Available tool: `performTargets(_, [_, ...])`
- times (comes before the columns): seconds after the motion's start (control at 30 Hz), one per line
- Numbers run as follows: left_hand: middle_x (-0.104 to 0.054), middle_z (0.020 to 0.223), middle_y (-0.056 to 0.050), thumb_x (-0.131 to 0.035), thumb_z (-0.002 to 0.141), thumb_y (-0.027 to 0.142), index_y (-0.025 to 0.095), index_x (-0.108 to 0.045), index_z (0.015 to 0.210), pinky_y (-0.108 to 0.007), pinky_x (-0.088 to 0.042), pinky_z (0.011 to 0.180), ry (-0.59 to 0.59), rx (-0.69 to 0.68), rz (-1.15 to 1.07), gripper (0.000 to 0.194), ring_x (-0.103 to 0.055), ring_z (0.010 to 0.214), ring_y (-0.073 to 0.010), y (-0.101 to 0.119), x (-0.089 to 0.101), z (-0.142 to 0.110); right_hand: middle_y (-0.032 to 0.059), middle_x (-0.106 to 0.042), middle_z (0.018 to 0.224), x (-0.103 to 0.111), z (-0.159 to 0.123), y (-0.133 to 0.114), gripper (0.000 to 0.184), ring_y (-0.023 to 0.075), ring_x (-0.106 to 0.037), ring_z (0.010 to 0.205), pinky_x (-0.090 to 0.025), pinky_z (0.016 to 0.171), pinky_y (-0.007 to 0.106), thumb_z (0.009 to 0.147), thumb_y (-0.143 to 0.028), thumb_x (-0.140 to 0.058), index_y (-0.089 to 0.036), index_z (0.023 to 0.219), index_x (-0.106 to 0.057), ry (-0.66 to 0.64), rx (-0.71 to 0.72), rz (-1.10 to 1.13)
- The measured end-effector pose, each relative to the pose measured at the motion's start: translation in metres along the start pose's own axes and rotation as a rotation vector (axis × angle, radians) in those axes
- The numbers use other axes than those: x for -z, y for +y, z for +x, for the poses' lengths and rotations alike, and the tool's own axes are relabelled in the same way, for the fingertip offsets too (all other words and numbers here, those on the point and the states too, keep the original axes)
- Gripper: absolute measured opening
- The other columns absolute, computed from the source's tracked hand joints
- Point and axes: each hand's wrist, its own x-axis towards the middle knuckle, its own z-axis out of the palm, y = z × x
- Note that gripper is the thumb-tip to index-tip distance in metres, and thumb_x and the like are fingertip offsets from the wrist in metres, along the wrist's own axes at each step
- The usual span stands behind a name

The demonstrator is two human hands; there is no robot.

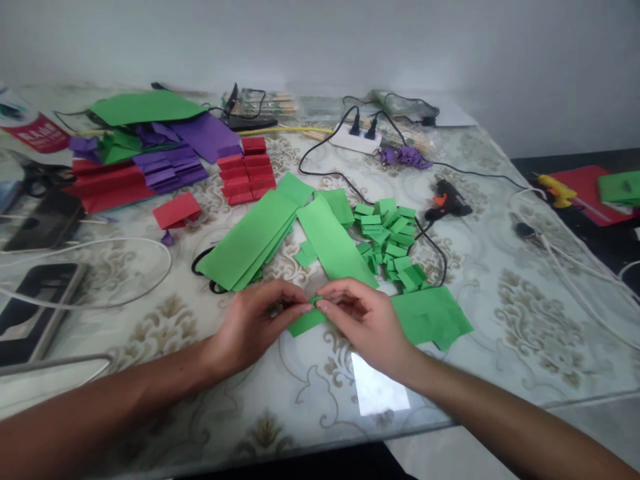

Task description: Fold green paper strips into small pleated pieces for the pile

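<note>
Between the fingertips of my left hand [265,317] and my right hand [363,320] is a small piece of green paper [315,301], pinched from both sides and mostly covered by the fingers. Under them on the table lies another green paper piece [306,323]. Just beyond my hands, a long green strip [337,240] slants away, with a stack of green strips [250,243] on its left. A pile of small cut green pieces [387,233] lies past my right hand, and a wide green sheet [430,315] sits beside that wrist.
Folded red papers [246,175] and purple papers [170,167] lie back left. A black glue gun [447,200] and its cable rest on the right, near a white power strip [356,138]. At left are phones [37,310], scissors [43,173] and a white cable [125,240].
</note>
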Motion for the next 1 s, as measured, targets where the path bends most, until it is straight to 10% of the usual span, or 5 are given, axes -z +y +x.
performTargets(1.0, [-0.081, 0.094, -0.002, -0.072, 0.099, 0.029, 0.023, -0.078, 0.105, -0.028, -0.057, 0.073, -0.054, -0.048, 0.022, 0.010, -0.075, 0.081, -0.0171, -0.0029, 0.0000, 0.0003, -0.0008, -0.079, 0.091, 0.0074, 0.0003, -0.0019, 0.013, 0.0131, -0.073, 0.078, -0.055, 0.070, 0.022, 0.095, -0.017, -0.071, -0.025, 0.103, -0.079, -0.074, 0.082, -0.159])
